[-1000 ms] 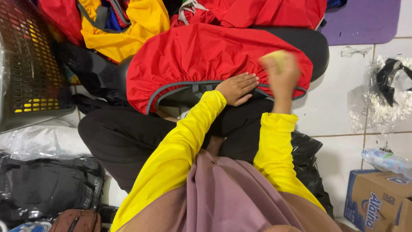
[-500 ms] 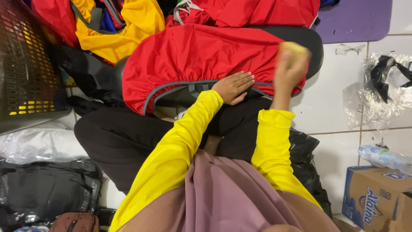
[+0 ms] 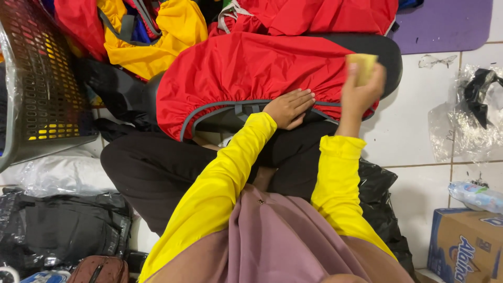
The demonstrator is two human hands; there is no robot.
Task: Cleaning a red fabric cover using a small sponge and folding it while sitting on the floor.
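A dark plastic lattice laundry basket (image 3: 36,78) stands at far left. The red elastic-edged fabric cover (image 3: 251,73) is pressed flat under the open left hand (image 3: 287,107). The right hand (image 3: 361,89) is closed around a small yellow block (image 3: 361,65) — possibly a sponge. Should the left palm lift, the slick fabric could bunch or slide.

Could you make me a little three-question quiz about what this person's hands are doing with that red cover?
1. True or false: the left hand lies flat on the red cover.
2. What does the right hand hold? A) scissors B) a small yellow block C) a bottle
3. What stands at far left?

Key:
1. True, near the cover's grey elastic edge.
2. B
3. A dark mesh basket.
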